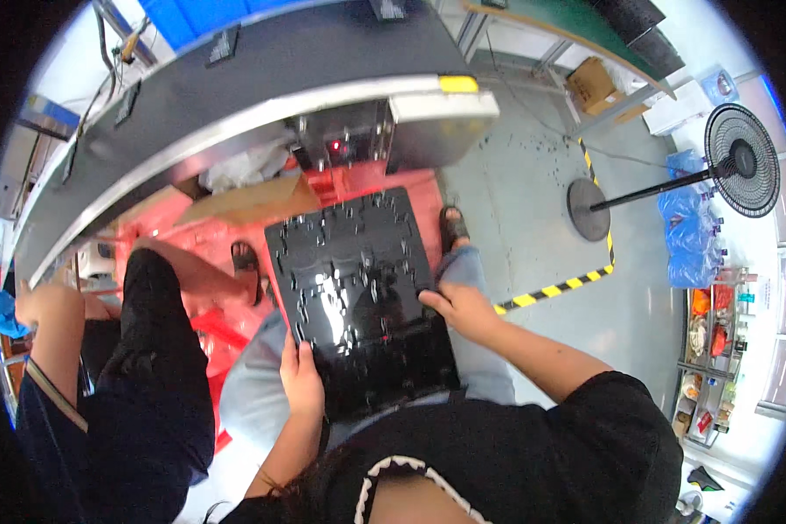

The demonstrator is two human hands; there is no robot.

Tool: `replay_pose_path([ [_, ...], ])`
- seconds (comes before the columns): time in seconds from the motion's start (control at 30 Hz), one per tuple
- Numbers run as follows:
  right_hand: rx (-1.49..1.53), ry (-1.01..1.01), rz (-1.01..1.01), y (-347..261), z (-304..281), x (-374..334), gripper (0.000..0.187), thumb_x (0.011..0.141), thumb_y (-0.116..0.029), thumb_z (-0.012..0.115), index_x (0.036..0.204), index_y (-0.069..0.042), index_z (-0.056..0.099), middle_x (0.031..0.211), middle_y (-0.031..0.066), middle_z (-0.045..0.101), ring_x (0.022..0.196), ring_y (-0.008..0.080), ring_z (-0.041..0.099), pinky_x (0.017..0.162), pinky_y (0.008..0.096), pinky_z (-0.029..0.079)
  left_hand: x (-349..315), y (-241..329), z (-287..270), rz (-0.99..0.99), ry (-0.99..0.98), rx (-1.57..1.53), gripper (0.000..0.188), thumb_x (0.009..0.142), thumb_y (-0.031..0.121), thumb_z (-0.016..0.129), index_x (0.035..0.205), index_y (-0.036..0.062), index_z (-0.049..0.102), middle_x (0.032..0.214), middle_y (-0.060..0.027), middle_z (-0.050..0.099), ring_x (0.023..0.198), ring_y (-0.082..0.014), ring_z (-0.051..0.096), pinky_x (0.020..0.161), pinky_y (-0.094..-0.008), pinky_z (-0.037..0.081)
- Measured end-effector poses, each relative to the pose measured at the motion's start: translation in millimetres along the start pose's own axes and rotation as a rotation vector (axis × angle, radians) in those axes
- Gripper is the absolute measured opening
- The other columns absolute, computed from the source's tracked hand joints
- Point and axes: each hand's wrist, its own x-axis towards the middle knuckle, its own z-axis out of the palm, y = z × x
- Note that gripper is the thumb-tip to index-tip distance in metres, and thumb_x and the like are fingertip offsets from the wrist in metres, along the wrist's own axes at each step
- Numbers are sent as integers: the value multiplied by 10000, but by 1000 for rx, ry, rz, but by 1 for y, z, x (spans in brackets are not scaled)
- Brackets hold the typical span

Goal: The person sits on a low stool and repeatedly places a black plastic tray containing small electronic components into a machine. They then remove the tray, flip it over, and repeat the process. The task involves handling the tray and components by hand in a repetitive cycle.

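A glossy black plastic panel (358,306), roughly rectangular with many moulded clips and bumps, lies tilted across my lap. My left hand (302,381) grips its left edge, with the thumb on top and the other fingers mostly hidden below. At the right edge my right hand (468,311) is closed on the panel, its thumb over the rim. Something small and dark shows at that thumb's tip, too small to name. Bright reflections blur part of the panel's surface.
A dark conveyor-like bench (262,79) with a pale edge stands ahead. Beneath it are a cardboard box (244,203) and red sheeting (419,185). A co-worker's knee (153,271) is close on my left. A standing fan (589,210) and striped floor tape (559,290) lie to the right.
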Motion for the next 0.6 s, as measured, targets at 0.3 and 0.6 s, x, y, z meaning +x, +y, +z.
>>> replay_pose_path([
  [0.3,427,860,-227,-85,-324,217,584,860,-557,637,1025,3,664,963,125,672,899,240,626,753,377,499,134,247,5,996,71,527,480,884,17,620,1356,-7,534,1321,-174,592,1234,-279,559,1045,-372,413],
  [0.6,669,828,-416,-107,-310,204,292,787,-220,767,950,9,689,837,108,684,786,205,652,774,342,522,365,365,53,802,-390,1007,785,761,339,810,1407,58,464,1343,-202,550,1286,-309,485,1088,-401,368],
])
